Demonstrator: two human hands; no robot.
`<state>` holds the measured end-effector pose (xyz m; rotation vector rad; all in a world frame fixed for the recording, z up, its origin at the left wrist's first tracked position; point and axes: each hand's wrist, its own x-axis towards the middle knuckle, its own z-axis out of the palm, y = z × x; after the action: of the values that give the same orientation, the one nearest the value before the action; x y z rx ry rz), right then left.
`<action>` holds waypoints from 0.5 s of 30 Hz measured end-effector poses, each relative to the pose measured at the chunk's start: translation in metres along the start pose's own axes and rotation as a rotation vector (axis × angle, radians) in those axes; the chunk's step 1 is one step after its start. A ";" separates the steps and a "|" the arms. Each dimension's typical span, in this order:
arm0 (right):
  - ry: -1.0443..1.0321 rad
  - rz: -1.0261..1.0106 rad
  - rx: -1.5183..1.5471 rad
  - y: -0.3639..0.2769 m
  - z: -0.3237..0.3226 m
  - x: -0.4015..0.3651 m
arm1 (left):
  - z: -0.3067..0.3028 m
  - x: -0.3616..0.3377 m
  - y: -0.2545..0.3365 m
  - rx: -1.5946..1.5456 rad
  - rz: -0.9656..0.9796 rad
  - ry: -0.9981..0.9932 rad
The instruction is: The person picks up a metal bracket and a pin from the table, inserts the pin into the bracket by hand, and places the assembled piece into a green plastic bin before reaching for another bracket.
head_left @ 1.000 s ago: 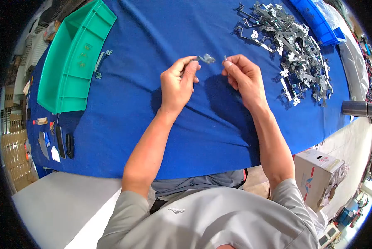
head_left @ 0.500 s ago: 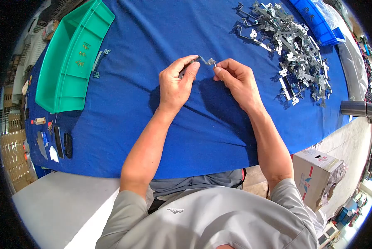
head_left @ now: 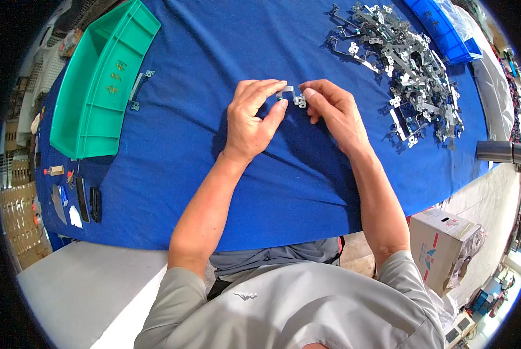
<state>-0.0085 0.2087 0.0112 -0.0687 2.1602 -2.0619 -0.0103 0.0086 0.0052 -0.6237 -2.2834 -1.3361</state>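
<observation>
My left hand [head_left: 250, 119] pinches a small bent metal bracket [head_left: 289, 89] between thumb and fingertips, above the blue cloth. Its far end, a silvery plate with holes, points toward my right hand [head_left: 333, 110]. The thumb and index finger of that hand are drawn together right beside this plate. Whether they touch it or hold a tiny piece is too small to tell. Part of the bracket is hidden behind my left fingers.
A heap of similar metal brackets [head_left: 417, 75] lies at the right. The green bin [head_left: 100, 116] stands at the left, with a single bracket [head_left: 137, 90] by its side. A blue tray [head_left: 443, 29], a dark cylinder [head_left: 500, 152] and small tools [head_left: 82, 198] lie near the edges.
The bracket has turned in my left hand, so its bent body and holed plate now show more. My right fingertips have come off the bracket's tip slightly and shifted.
</observation>
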 end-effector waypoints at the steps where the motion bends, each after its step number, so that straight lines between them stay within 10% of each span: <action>1: -0.017 0.000 -0.028 0.001 0.000 0.000 | 0.000 0.000 0.001 -0.003 0.006 -0.009; 9: 0.098 -0.122 -0.070 0.007 0.003 0.001 | 0.005 -0.001 -0.003 0.006 0.048 -0.014; 15: 0.161 -0.100 0.164 0.000 0.003 0.001 | 0.010 -0.008 -0.012 -0.091 -0.282 0.047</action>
<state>-0.0086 0.2056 0.0112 0.0089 2.1054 -2.3693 -0.0120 0.0108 -0.0119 -0.3016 -2.3476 -1.5727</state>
